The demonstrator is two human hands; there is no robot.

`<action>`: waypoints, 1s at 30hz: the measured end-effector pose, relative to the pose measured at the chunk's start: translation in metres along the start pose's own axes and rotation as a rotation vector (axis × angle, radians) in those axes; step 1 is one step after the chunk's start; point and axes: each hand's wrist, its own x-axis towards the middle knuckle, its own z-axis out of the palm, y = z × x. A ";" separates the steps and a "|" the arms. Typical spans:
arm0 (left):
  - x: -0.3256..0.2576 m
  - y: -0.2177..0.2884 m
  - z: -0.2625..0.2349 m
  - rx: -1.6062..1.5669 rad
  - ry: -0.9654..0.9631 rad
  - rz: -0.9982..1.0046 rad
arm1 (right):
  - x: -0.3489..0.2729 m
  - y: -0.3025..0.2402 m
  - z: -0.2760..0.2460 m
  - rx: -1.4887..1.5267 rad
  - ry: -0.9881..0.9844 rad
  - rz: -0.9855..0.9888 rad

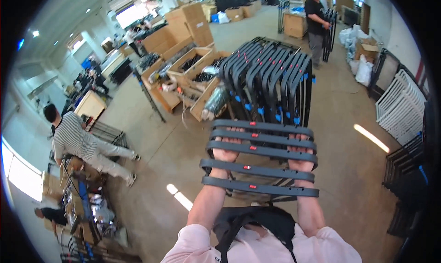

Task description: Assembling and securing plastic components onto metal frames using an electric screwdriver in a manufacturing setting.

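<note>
Several dark grey metal frames (257,152) with rounded corners and small red labels are held in front of my body, their top bars stacked one behind another. On the left side, my left hand (226,156) is wrapped round the frames. My right hand (301,165) grips the same bundle at its right side. Bars cover parts of both hands, and the lower parts of the frames are mostly hidden. Just beyond my hands stands a dense row of similar dark frames (271,70) with red labels and blue tags.
Wooden bins (193,61) of parts stand ahead to the left. A person in a striped shirt (78,139) bends at the left; another person (316,22) holds frames at the far right. White racks (401,104) and dark frames line the right wall.
</note>
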 end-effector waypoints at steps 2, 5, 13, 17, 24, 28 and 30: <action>0.018 0.003 -0.017 -0.010 0.301 0.017 | 0.002 0.012 -0.020 -0.045 0.060 -0.062; 0.056 0.057 -0.049 -0.006 0.084 -0.116 | 0.017 0.058 0.001 -0.101 0.057 -0.091; 0.153 0.107 -0.050 -0.163 0.128 -0.287 | 0.072 0.116 0.028 -0.158 0.136 -0.299; 0.209 0.138 -0.072 -0.243 0.178 -0.353 | 0.120 0.136 0.045 -0.255 0.072 -0.344; 0.280 0.120 -0.061 -0.100 0.173 -0.399 | 0.179 0.137 0.022 -0.077 0.166 -0.423; 0.315 0.131 -0.074 0.118 0.043 -0.436 | 0.217 0.128 0.012 -0.008 0.307 -0.365; 0.325 0.132 -0.087 0.101 0.133 -0.444 | 0.236 0.129 0.003 -0.018 0.359 -0.387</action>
